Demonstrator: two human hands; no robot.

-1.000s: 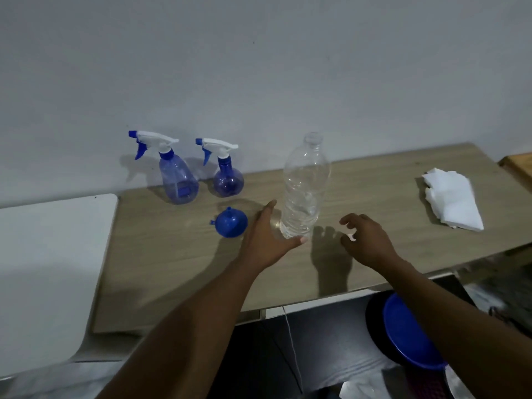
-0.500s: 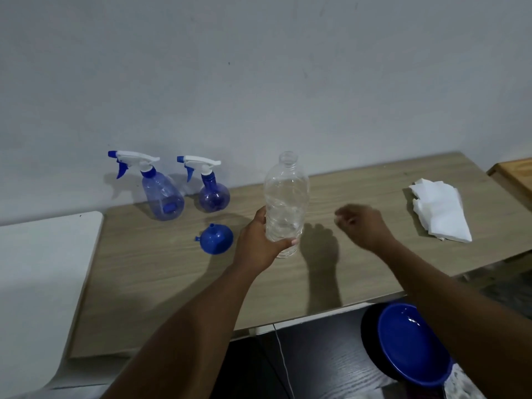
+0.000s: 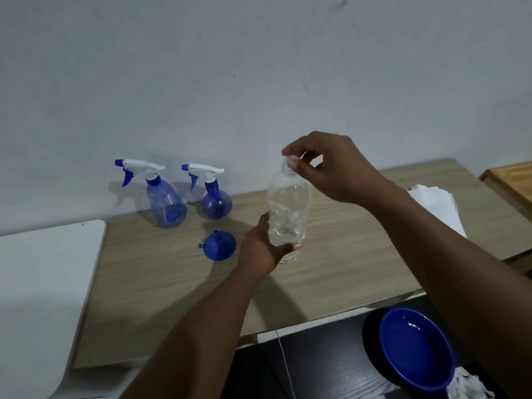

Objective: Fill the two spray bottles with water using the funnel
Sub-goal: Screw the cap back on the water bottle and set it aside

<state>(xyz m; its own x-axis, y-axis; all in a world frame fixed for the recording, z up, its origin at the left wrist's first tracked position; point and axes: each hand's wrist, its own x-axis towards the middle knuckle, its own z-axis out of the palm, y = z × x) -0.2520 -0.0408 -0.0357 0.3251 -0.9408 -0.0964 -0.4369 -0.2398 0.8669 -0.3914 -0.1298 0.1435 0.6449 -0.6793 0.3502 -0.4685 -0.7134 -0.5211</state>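
1. Gripped the water bottle [image 3: 288, 214] low on its body with the left hand [image 3: 260, 249], fingers and thumb curled round it. Held it upright over the tabletop [image 3: 172, 298]; could not tell contact between base and wood.
2. Raised the right hand [image 3: 331, 168] from a loose, empty hover at the water bottle's right, half a second before, to its top. Pinched the cap [image 3: 290, 162] there between thumb and fingertips.
3. Read this as the start of unscrewing: cap in place, no water poured, filling not yet begun.
4. Left the funnel [image 3: 220, 247] untouched just left of the water bottle, apparently mouth-down with spout up.
5. Left both sprayers further left of and behind the water bottle, against the wall: the taller spray bottle [image 3: 167, 205] and the rounder spray bottle [image 3: 216, 201], trigger heads on. Judged those heads due for removal before any use of the funnel.
6. Noted a white cloth [image 3: 437, 203] right of the water bottle, partly behind the right forearm, and a blue bowl [image 3: 414, 349] nearer and lower right, below the tabletop's edge.
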